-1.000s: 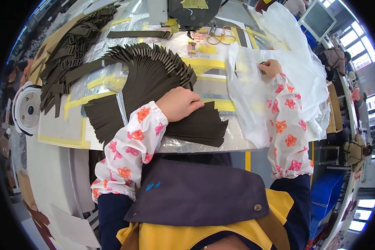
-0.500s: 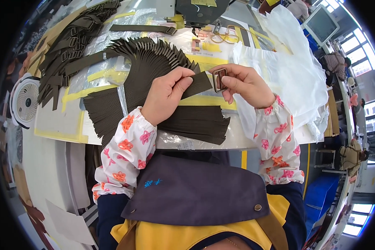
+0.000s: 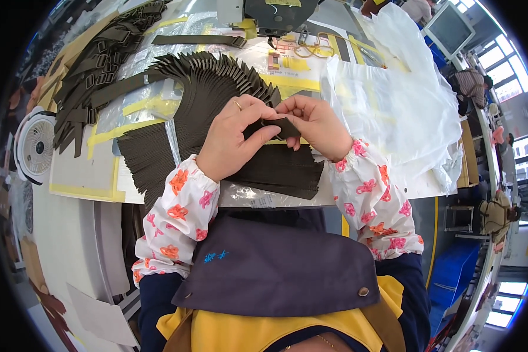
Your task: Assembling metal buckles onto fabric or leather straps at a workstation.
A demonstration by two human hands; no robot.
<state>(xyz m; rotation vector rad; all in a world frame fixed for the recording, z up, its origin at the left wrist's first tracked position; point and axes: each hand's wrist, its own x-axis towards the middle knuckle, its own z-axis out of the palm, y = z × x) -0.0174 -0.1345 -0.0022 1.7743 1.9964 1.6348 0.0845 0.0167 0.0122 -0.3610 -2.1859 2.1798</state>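
My left hand [image 3: 232, 141] pinches a dark olive webbing strap between thumb and fingers, above a fanned bundle of the same straps [image 3: 202, 97]. The strap's short end [image 3: 287, 127] sticks up between my two hands. My right hand [image 3: 314, 126] is closed at that end, where it brought a dark metal slide buckle. The buckle is now almost wholly hidden by fingers and webbing, so I cannot tell exactly how the strap passes through it. The bundle's cut ends [image 3: 281, 170] lie below my hands, and a clear band [image 3: 172, 141] wraps the bundle at left.
A sewing machine head [image 3: 278, 17] stands at the far middle. Straps with buckles [image 3: 102, 61] are heaped at the far left, and one buckled strap [image 3: 196, 40] lies apart. White plastic sheeting [image 3: 393, 105] covers the right side. A white fan [image 3: 35, 144] is at left.
My right hand has moved left with the buckle up to the strap end, and the hands now meet. The strap end shows bent up between them; the buckle has become hidden.
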